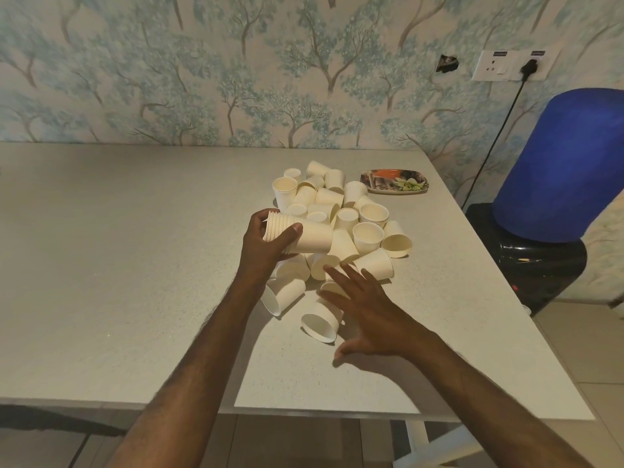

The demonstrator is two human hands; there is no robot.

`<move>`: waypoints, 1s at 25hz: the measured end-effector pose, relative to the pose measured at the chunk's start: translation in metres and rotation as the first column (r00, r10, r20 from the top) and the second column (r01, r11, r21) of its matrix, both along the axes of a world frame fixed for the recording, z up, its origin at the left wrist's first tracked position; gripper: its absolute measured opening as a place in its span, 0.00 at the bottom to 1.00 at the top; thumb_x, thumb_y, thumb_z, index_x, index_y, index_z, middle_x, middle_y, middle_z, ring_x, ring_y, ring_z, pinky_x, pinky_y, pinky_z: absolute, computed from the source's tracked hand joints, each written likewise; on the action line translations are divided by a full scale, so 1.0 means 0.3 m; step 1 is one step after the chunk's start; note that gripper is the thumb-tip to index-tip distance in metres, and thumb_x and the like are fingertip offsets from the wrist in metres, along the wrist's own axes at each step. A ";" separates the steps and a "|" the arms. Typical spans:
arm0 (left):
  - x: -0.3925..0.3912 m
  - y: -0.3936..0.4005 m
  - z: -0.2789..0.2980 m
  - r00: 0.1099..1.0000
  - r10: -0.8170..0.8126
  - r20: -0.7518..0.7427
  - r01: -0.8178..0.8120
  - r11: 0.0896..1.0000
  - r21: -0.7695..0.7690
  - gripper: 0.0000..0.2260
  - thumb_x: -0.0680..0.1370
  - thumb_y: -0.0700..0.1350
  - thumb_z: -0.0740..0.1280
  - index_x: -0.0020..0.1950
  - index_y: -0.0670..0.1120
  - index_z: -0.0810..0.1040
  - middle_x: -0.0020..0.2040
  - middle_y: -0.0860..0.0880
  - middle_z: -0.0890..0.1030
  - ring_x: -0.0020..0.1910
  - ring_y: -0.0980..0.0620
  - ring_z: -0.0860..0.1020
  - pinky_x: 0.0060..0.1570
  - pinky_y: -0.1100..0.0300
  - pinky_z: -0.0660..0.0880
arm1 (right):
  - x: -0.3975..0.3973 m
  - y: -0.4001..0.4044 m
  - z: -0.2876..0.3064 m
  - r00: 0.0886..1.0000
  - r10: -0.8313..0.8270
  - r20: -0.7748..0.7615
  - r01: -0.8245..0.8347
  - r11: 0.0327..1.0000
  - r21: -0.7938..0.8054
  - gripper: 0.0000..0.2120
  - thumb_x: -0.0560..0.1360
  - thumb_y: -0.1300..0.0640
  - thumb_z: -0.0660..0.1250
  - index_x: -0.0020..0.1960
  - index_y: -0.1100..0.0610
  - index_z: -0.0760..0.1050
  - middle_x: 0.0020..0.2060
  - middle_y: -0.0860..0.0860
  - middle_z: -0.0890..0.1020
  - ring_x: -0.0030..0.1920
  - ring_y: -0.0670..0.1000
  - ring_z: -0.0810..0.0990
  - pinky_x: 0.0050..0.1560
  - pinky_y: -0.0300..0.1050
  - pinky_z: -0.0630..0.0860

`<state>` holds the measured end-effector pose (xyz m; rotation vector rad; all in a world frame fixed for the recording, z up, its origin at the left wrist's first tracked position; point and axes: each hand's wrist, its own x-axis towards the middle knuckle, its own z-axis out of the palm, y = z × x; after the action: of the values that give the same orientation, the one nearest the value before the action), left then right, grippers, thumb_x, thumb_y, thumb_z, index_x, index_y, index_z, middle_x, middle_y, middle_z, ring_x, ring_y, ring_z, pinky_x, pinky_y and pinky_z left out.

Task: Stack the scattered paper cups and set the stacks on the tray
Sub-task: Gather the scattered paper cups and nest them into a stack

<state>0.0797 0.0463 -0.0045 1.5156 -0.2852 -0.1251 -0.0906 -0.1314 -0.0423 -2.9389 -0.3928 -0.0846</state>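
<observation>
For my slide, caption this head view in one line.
Left hand grips a sideways stack of cups while the open right hand reaches into the loose cups; the tray holds none.

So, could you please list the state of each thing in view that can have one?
Left hand: grips the nested cup stack.
Right hand: open, fingers spread over the loose cups.
Cup stack: nested, held on its side above the pile.
Loose cups: unstacked, some upright, some tipped over.
Tray: on the table, no cups on it.
Wall plug: plugged in.
</observation>
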 end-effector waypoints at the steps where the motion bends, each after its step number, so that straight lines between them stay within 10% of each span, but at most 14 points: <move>1: 0.000 -0.001 0.000 1.000 0.000 0.000 0.000 1.000 -0.012 0.24 0.73 0.50 0.78 0.65 0.56 0.71 0.59 0.54 0.76 0.56 0.50 0.78 0.35 0.67 0.79 | 0.002 -0.002 -0.009 0.998 0.060 0.016 -0.059 0.995 -0.083 0.51 0.63 0.28 0.72 0.78 0.44 0.56 0.82 0.49 0.43 0.81 0.54 0.37 0.77 0.60 0.36; 7: -0.019 0.003 0.026 1.000 -0.016 0.017 0.017 0.999 -0.031 0.23 0.73 0.51 0.77 0.63 0.56 0.72 0.57 0.56 0.76 0.56 0.50 0.78 0.38 0.64 0.81 | 0.013 0.060 -0.016 0.983 0.146 0.109 -0.129 0.981 -0.148 0.34 0.70 0.43 0.75 0.73 0.46 0.66 0.80 0.50 0.58 0.81 0.55 0.49 0.78 0.64 0.49; 12: -0.017 0.079 0.060 0.996 -0.094 0.000 0.093 0.988 -0.126 0.16 0.70 0.52 0.77 0.54 0.64 0.78 0.53 0.57 0.80 0.55 0.50 0.81 0.43 0.53 0.84 | -0.033 0.009 0.127 0.962 -0.260 0.080 0.184 0.838 0.514 0.33 0.66 0.35 0.72 0.66 0.35 0.63 0.64 0.41 0.75 0.62 0.49 0.77 0.57 0.51 0.76; 15: -0.034 0.071 0.084 0.988 -0.152 0.020 0.153 0.985 -0.082 0.17 0.69 0.53 0.77 0.55 0.64 0.78 0.51 0.59 0.81 0.53 0.54 0.82 0.42 0.55 0.83 | 0.033 -0.046 0.191 0.875 -0.473 0.104 0.390 0.814 0.430 0.36 0.66 0.33 0.73 0.68 0.43 0.65 0.65 0.44 0.75 0.59 0.49 0.76 0.49 0.47 0.74; 25: -0.097 -0.063 0.063 0.969 -0.238 -0.071 0.235 0.971 -0.049 0.25 0.69 0.52 0.80 0.62 0.57 0.74 0.60 0.49 0.77 0.58 0.50 0.80 0.40 0.54 0.84 | 0.185 0.000 0.226 0.896 -0.387 0.218 0.285 0.878 0.385 0.42 0.67 0.37 0.76 0.74 0.49 0.64 0.66 0.51 0.74 0.63 0.52 0.75 0.59 0.51 0.78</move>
<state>0.0507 0.0275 0.0144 1.4294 -0.4047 -0.3638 -0.0352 -0.1313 0.0255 -2.6091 0.1068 -0.5758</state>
